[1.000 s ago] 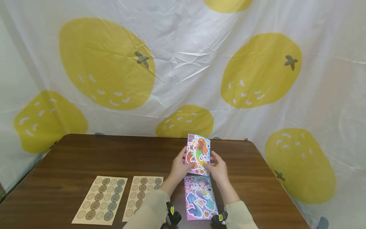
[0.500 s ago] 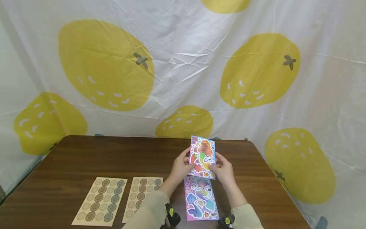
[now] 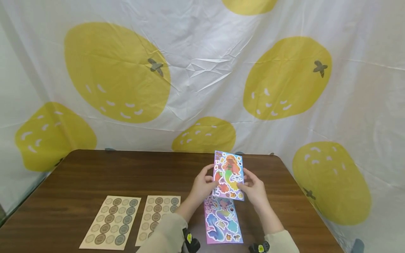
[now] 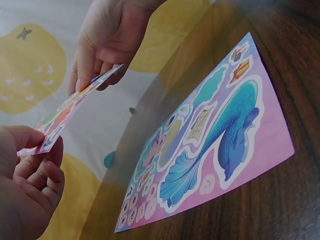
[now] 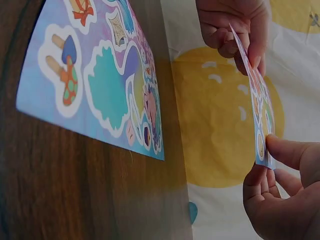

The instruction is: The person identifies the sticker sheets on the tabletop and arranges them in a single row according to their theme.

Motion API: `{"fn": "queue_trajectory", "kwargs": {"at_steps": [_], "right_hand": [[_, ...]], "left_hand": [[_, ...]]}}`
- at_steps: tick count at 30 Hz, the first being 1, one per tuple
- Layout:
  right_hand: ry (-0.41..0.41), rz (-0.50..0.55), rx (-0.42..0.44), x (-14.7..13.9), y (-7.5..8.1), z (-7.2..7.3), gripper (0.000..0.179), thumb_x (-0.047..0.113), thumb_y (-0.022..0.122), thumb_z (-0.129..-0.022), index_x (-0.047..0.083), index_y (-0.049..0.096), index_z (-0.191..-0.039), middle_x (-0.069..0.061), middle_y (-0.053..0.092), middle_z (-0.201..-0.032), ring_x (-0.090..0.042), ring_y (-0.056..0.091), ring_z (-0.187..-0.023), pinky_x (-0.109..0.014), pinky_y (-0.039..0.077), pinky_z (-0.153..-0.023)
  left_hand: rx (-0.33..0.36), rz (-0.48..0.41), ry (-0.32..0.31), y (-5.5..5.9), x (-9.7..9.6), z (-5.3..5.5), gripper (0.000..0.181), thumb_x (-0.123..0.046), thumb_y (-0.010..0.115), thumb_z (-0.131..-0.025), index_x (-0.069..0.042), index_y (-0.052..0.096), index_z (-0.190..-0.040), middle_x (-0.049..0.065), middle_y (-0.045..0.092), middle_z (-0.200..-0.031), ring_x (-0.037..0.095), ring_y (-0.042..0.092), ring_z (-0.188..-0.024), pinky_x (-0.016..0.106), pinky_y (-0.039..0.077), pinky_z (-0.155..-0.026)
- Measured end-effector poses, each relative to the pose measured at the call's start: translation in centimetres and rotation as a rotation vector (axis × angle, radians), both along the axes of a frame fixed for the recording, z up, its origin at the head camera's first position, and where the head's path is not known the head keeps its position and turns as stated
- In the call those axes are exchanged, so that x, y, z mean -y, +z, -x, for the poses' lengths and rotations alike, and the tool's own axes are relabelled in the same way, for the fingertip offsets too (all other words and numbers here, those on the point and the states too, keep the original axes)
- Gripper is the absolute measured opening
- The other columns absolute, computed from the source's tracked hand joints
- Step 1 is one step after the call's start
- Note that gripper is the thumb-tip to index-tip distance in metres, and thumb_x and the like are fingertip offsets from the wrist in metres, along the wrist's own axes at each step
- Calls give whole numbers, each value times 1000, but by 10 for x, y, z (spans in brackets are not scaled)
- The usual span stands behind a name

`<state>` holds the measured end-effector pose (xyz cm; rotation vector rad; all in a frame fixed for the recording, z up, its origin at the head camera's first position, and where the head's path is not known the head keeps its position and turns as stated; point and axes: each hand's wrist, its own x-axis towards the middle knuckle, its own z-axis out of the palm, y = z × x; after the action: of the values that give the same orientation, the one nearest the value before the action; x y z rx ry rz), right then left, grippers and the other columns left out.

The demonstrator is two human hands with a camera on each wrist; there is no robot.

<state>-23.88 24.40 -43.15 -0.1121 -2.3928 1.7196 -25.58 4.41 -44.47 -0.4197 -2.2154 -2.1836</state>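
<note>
A mermaid sticker sheet [image 3: 228, 175], with an orange-haired figure and a green-yellow tail, is held up above the table. My left hand [image 3: 201, 183] pinches its left edge, thumb on the printed face and fingers behind. At the right edge my right hand [image 3: 255, 189] pinches it the same way. Both wrist views show the raised sheet [image 4: 75, 107] nearly edge-on between the two hands. Below it a second mermaid sticker sheet [image 3: 223, 223], purple with a blue tail, lies flat on the table; the raised sheet hides its top edge in the head view.
Two cream sheets of round stickers, the left sheet [image 3: 110, 223] and the right sheet [image 3: 158, 212], lie on the brown wooden table [image 3: 142, 172]. My left sleeve partly covers the right one. A white cloth [image 3: 202, 70] with yellow fruit prints hangs behind the table.
Both hands have carried the raised sticker sheet to the right and slightly down. The right hand has moved farther right than the left. The sheets on the table have stayed put.
</note>
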Motion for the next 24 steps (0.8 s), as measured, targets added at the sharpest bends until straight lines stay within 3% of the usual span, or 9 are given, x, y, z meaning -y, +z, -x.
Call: {"fn": "queue_trajectory", "kwargs": {"at_steps": [6, 9, 11, 14, 24], "right_hand": [[18, 21, 10, -8, 2, -8, 67, -4, 69, -82, 2, 42, -143, -15, 51, -107, -19, 56, -82, -25, 53, -67], [26, 39, 13, -12, 2, -13, 68, -5, 69, -82, 2, 41, -143, -15, 52, -104, -19, 56, -81, -27, 54, -68], [31, 50, 16, -14, 2, -16, 68, -6, 69, -81, 3, 41, -143, -15, 53, -103, -19, 57, -80, -28, 54, -69], [43, 58, 23, -19, 2, -19, 70, -7, 69, -81, 4, 41, -144, -16, 54, -103, -20, 58, -81, -25, 54, -68], [152, 101, 19, -35, 5, -30, 72, -4, 69, -83, 4, 36, -146, -19, 56, -103, -20, 62, -81, -26, 54, -71]], "left_hand": [[6, -16, -24, 9, -1, -13, 67, 7, 67, -79, -10, 44, -140, 10, 65, -70, 15, 58, -54, 32, 53, -54], [20, -28, -50, 7, -3, -14, 72, 9, 68, -77, -11, 43, -142, 11, 65, -70, 15, 56, -53, 30, 51, -52], [22, -39, -71, -3, -6, -8, 76, 8, 69, -76, -14, 43, -143, 7, 65, -69, 14, 57, -53, 27, 50, -51], [21, -58, -101, -6, -8, -10, 80, 9, 70, -75, -15, 40, -146, 9, 66, -72, 15, 58, -54, 29, 52, -52], [54, -72, -114, -6, -14, -19, 82, 8, 72, -75, -21, 42, -145, 9, 66, -70, 18, 58, -53, 29, 51, -51]]}}
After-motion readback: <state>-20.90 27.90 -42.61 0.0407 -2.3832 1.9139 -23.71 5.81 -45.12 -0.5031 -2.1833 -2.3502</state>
